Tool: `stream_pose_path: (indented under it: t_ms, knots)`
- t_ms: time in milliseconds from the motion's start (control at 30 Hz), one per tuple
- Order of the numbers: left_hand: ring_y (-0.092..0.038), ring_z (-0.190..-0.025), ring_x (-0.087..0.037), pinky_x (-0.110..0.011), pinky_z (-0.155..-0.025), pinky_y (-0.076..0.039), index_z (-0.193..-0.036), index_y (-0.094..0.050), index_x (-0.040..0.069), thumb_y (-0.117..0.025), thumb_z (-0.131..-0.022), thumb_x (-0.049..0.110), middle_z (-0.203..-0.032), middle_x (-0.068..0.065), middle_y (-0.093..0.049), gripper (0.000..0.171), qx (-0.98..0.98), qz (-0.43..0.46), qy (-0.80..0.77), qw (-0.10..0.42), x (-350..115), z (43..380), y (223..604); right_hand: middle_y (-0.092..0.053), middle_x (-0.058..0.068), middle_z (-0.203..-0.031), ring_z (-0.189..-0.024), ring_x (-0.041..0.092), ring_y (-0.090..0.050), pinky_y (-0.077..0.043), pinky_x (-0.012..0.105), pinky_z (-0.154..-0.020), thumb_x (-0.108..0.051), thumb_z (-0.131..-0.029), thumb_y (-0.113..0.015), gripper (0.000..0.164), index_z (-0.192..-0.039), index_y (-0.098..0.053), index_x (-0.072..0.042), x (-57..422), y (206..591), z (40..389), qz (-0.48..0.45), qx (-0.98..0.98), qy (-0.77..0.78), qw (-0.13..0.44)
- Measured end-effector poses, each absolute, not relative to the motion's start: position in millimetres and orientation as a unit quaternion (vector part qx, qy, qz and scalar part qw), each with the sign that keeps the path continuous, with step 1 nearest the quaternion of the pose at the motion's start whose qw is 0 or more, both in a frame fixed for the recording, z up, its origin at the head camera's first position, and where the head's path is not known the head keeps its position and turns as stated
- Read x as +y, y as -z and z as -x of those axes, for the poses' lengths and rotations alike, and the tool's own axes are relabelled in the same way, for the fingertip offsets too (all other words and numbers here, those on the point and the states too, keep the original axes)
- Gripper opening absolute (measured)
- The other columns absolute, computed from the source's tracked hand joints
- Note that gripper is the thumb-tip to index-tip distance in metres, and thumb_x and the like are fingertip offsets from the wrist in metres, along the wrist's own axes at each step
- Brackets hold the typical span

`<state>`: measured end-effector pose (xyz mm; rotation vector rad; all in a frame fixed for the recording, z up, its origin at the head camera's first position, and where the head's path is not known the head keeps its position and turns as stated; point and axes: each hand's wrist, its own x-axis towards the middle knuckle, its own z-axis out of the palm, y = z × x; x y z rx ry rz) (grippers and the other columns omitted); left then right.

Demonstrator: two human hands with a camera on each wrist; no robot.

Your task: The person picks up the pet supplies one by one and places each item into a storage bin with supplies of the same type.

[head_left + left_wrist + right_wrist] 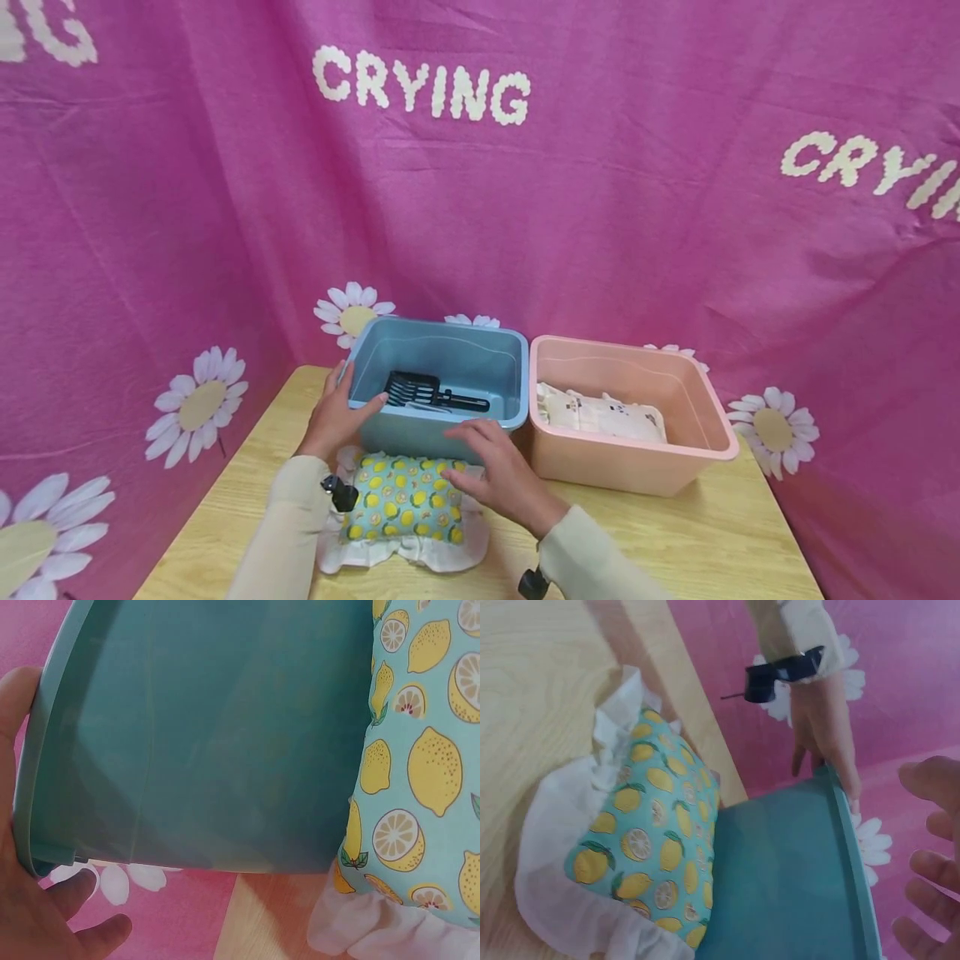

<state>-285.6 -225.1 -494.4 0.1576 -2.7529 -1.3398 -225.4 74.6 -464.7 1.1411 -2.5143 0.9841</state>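
Note:
A blue plastic bin [450, 437] stands on the table with a black slotted scoop [414, 389] lying inside. My left hand [335, 419] grips the bin's front left rim corner, its thumb over the rim and its fingers along the outer side. In the right wrist view that hand [826, 731] is at the rim's end. Before the bin lies a small lemon-print pillow [405, 500] with a white ruffled edge. My right hand [506, 475] hovers by the pillow's right end and the bin's front wall, fingers spread, holding nothing.
A pink bin [622, 467] stands close to the right of the blue one, with a pale ruffled pillow [600, 417] inside. Behind the wooden table [697, 533] hangs a magenta cloth [600, 233] with daisies and white lettering.

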Motion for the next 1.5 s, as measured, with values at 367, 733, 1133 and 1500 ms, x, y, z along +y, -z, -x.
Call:
stream_pose_path:
  t_ms: [367, 733, 1133, 1500]
  knots:
    - [-0.02, -0.142, -0.043, -0.069, -0.101, -0.031, -0.156, -0.004, 0.027, -0.06, -0.08, 0.068, -0.162, -0.001, 0.002, 0.103, -0.899, -0.05, 0.433, 0.035, -225.3, 284.2, 494.2, -0.054, -0.005, -0.128, -0.117, 0.013, -0.046, -0.046, 0.037, -0.096, -0.045, -0.089, -0.066, 0.045, -0.129, -0.058, -0.023, 62.3, 482.0, 224.8, -0.418, -0.853, -0.288, 0.119]
    - [-0.02, -0.141, -0.043, -0.068, -0.101, -0.031, -0.156, -0.004, 0.025, -0.059, -0.081, 0.068, -0.162, -0.003, 0.0, 0.103, -0.906, -0.048, 0.418, 0.044, -224.3, 286.0, 497.6, -0.05, -0.001, -0.14, -0.125, 0.018, -0.045, -0.042, 0.044, -0.1, -0.058, -0.088, -0.06, 0.057, -0.134, -0.056, -0.025, 49.1, 500.3, 230.4, -0.447, -0.865, -0.213, 0.085]
    - [-0.021, -0.141, -0.043, -0.068, -0.102, -0.03, -0.156, -0.004, 0.026, -0.059, -0.081, 0.069, -0.162, -0.003, -0.001, 0.102, -0.907, -0.045, 0.415, 0.048, -224.8, 286.2, 500.7, -0.035, 0.006, -0.151, -0.135, 0.026, -0.036, -0.039, 0.053, -0.103, -0.065, -0.083, -0.06, 0.081, -0.149, -0.035, -0.027, 30.2, 525.5, 236.1, -0.436, -0.885, -0.164, 0.0]
    - [-0.022, -0.141, -0.043, -0.068, -0.103, -0.029, -0.157, -0.005, 0.024, -0.058, -0.082, 0.069, -0.162, -0.002, 0.0, 0.102, -0.909, -0.038, 0.412, 0.053, -225.4, 287.4, 499.3, -0.035, 0.007, -0.151, -0.134, 0.025, -0.036, -0.04, 0.052, -0.1, -0.074, -0.077, -0.058, 0.092, -0.151, -0.029, -0.027, 14.4, 541.6, 243.2, -0.429, -0.895, -0.117, 0.033]
